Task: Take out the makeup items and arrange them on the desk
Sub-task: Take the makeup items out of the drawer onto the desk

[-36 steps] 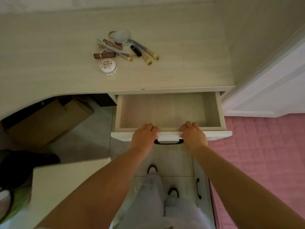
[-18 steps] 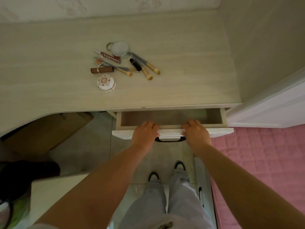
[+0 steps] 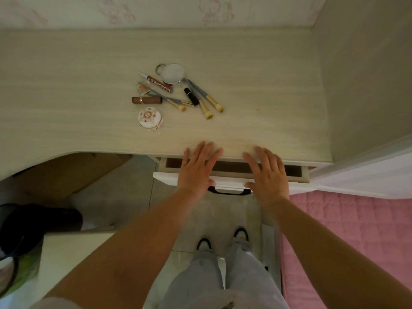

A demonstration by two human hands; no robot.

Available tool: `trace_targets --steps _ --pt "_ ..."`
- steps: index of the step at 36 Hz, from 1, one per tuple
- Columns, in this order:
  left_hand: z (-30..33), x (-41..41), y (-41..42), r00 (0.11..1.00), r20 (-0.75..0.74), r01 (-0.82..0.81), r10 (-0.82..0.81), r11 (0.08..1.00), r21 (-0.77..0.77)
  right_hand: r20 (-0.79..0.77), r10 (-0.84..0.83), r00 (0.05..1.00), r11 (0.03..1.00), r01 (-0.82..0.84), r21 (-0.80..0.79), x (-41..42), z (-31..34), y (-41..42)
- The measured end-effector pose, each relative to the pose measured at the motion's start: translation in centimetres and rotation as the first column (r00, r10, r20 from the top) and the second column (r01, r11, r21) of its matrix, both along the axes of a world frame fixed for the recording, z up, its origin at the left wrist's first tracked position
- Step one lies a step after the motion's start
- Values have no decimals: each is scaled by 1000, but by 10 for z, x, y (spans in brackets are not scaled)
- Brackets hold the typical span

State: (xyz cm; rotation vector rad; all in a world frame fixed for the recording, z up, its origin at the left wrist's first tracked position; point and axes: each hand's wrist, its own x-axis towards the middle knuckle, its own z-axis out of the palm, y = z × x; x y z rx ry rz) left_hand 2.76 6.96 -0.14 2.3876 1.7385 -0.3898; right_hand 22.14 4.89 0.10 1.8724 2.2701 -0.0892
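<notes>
Your arms are bare from wrist to well above the elbow; no watch, ring or bracelet shows on your left hand or right hand. A pale sleeve edge shows at your left arm's upper end, left of the trousers. The trousers are light grey, loose, with soft folds. Just beyond their hems sit your shoes, dark with blue-edged toes and a pale patch on top, the right one slightly farther from the hems.
</notes>
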Motion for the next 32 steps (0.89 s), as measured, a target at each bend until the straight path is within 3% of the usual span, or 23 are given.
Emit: trace_targets --steps 4,11,21,26,32 --pt "1 1 10 1000 9 -5 5 999 -37 41 46 998 994 -41 -105 5 3 11" --pt "1 8 14 999 -16 -52 52 998 -17 -8 29 1000 992 -30 -125 4 1 23" --pt "0 11 27 993 -115 2 -6 1000 -28 32 18 999 999 -19 43 4 -10 33" --pt "-1 10 31 992 -121 36 -41 998 -44 -77 31 997 973 -13 229 7 -25 35" --pt "0 8 33 993 -100 52 -58 997 -65 -88 51 995 969 -29 244 8 -29 34"
